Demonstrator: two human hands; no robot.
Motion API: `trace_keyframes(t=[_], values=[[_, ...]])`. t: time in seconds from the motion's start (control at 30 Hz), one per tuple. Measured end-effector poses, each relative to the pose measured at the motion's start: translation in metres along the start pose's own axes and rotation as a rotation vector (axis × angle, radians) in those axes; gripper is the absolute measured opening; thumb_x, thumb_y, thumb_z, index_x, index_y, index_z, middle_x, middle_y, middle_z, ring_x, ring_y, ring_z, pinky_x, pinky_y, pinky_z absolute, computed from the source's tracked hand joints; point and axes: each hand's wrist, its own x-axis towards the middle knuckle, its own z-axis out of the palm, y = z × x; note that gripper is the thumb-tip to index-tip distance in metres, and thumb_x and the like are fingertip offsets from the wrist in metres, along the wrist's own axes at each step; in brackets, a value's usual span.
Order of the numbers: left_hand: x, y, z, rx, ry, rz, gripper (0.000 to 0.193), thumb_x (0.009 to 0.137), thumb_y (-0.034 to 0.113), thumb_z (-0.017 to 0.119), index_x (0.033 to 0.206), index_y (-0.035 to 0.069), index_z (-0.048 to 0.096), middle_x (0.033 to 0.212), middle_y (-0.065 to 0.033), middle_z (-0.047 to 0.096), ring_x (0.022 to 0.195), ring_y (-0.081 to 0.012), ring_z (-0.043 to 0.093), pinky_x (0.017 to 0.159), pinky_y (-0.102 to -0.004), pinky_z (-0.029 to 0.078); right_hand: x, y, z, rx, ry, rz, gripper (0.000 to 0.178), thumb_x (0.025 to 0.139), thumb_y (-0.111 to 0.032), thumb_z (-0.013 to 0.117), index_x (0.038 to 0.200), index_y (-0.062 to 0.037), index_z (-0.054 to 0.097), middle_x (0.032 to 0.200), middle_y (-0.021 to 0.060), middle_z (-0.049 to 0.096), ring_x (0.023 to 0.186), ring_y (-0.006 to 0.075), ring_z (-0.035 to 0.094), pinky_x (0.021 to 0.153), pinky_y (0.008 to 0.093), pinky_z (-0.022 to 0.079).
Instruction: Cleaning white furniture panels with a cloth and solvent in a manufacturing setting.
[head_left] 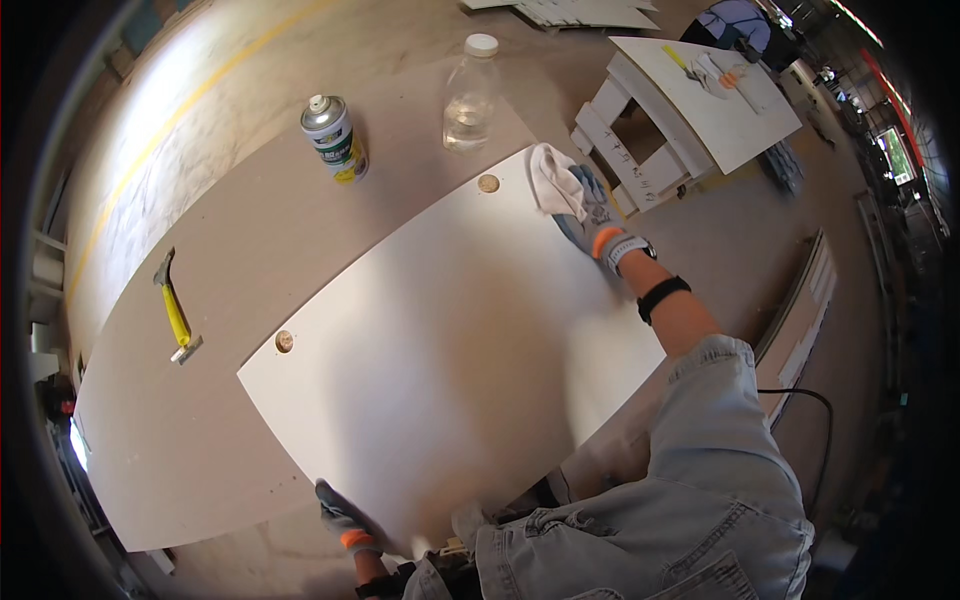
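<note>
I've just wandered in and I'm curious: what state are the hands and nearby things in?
White panel: lying flat, two round recesses near one long edge.
Cloth: crumpled, at the panel's far corner.
Right hand: gloved, on the cloth.
Left hand: gloved, at the panel's left edge.
Spray can: upright.
Clear bottle: upright, capped, partly filled.
Yellow-handled hand tool: lying down.

Right hand [586, 212] wears grey glove [598, 208] with dark marks on back, bright orange stripe [605, 240], pale grey cuff [625, 248] with print. Black band [663, 297] goes round right forearm. Left hand [340, 512] wears dark grey glove [346, 519], orange stripe [357, 541] near wrist. Faded grey denim top [620, 520] looks baggy. Right sleeve [708, 405] is wide, stops near elbow, has wrinkly edge. Stitch lines [725, 530] run along cloth.
</note>
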Motion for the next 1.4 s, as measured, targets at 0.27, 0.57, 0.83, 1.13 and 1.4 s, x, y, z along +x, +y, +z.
trace_keyframes(t=[0.27, 0.57, 0.83, 1.13, 1.4], values=[[0.013, -0.012, -0.008, -0.022, -0.054, 0.048, 0.08, 0.084, 0.066, 0.046, 0.108, -0.009, 0.056, 0.098, -0.0131, 0.062, 0.08, -0.0221, 0.056, 0.074, -0.0355, 0.048, -0.111, 0.047, -0.013, 1.065, 0.221, 0.625, 0.043, 0.089, -0.025, 0.049, 0.126, -0.0023, 0.048, 0.127, 0.0202, 0.049, 0.118, 0.0313, 0.047, 0.102, 0.0371, 0.035], [-0.014, -0.035, -0.044, 0.12, -0.477, 0.011, 0.086, 0.082, 0.069, 0.046, 0.118, -0.009, 0.05, 0.109, -0.0151, 0.059, 0.092, -0.024, 0.057, 0.081, -0.0358, 0.046, -0.121, 0.015, -0.175, 2.414, 0.565, 0.36, 0.044, 0.087, -0.023, 0.054, 0.126, -0.0024, 0.048, 0.12, 0.0103, 0.056, 0.109, 0.0221, 0.054, 0.094, 0.0352, 0.045], [0.007, -0.024, -0.018, 0.177, -0.426, -0.073, 0.086, 0.08, 0.072, 0.043, 0.114, -0.006, 0.056, 0.099, -0.0126, 0.063, 0.087, -0.0236, 0.059, 0.074, -0.0358, 0.049, -0.17, 0.027, -0.176, 1.998, 0.577, 0.658, 0.041, 0.086, -0.025, 0.056, 0.122, -0.0054, 0.049, 0.111, 0.01, 0.059, 0.1, 0.0217, 0.058, 0.085, 0.034, 0.05], [-0.015, -0.01, 0.004, 0.056, -0.159, 0.06, 0.075, 0.082, 0.064, 0.053, 0.104, -0.008, 0.057, 0.091, -0.0136, 0.062, 0.075, -0.0229, 0.059, 0.07, -0.0339, 0.049, -0.177, -0.041, -0.06, 0.098, -0.26, 0.3, 0.063, 0.088, -0.036, 0.044, 0.139, -0.0045, 0.026, 0.145, 0.0201, 0.021, 0.135, 0.0376, 0.02, 0.112, 0.0432, 0.013], [-0.009, -0.017, 0.007, 0.134, -0.048, 0.079, 0.072, 0.085, 0.062, 0.05, 0.102, -0.007, 0.058, 0.091, -0.0145, 0.063, 0.076, -0.0225, 0.059, 0.072, -0.0351, 0.049, 0.037, -0.028, -0.037, 0.102, -0.157, 0.286, 0.072, 0.087, -0.051, 0.039, 0.141, -0.0049, 0.026, 0.148, 0.0174, 0.021, 0.139, 0.0341, 0.014, 0.112, 0.0469, 0.01]])
